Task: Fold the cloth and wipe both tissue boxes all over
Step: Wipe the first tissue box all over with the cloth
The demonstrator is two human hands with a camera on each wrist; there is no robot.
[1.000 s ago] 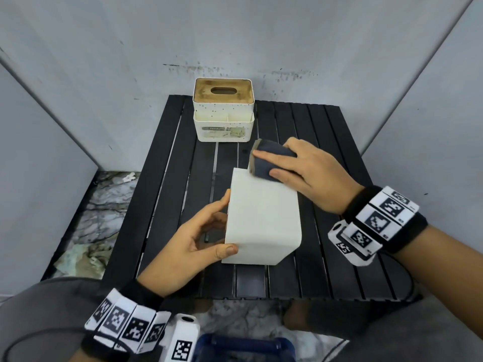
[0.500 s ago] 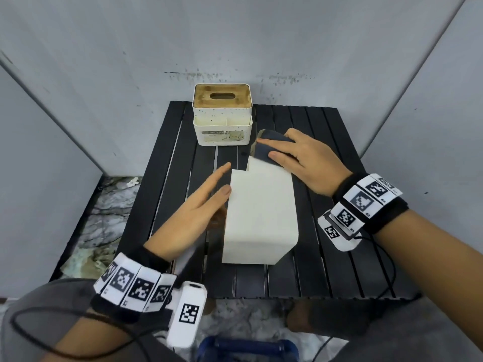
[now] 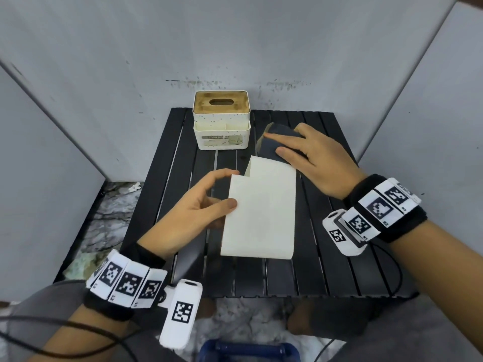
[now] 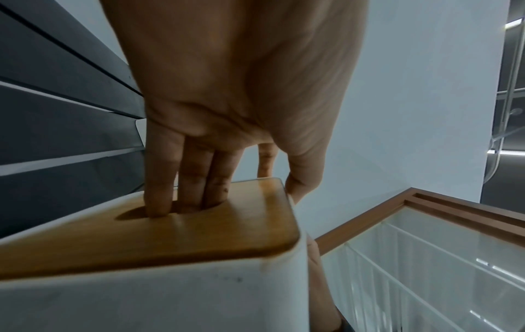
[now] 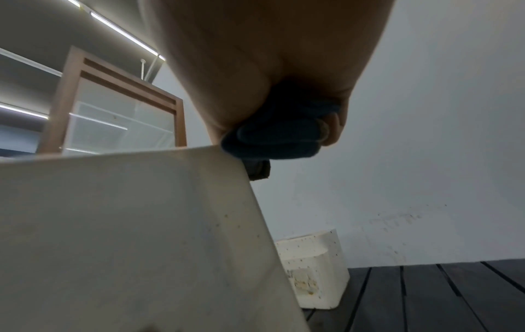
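Observation:
A white tissue box [image 3: 261, 212] lies on its side mid-table, its plain white face up. My left hand [image 3: 224, 190] grips its left end: in the left wrist view three fingers [image 4: 159, 197] sit in the slot of the wooden lid [image 4: 199, 238] and the thumb hooks over the edge. My right hand [image 3: 273, 143] holds the folded dark cloth [image 3: 268, 150] at the box's far end. The cloth [image 5: 272, 139] hangs just past the box's far top edge [image 5: 127, 224]. A second speckled white box [image 3: 222, 121] with a wooden lid stands upright at the back.
The black slatted table [image 3: 326, 270] is small, with grey walls close behind and on both sides. Bare slats lie to the right of and in front of the near box. A blue object [image 3: 248, 351] sits below the table's front edge.
My right hand slid the cloth away along the box's top face to its far end. My left hand let go of the near corner, went flat, then took hold of the box's left end.

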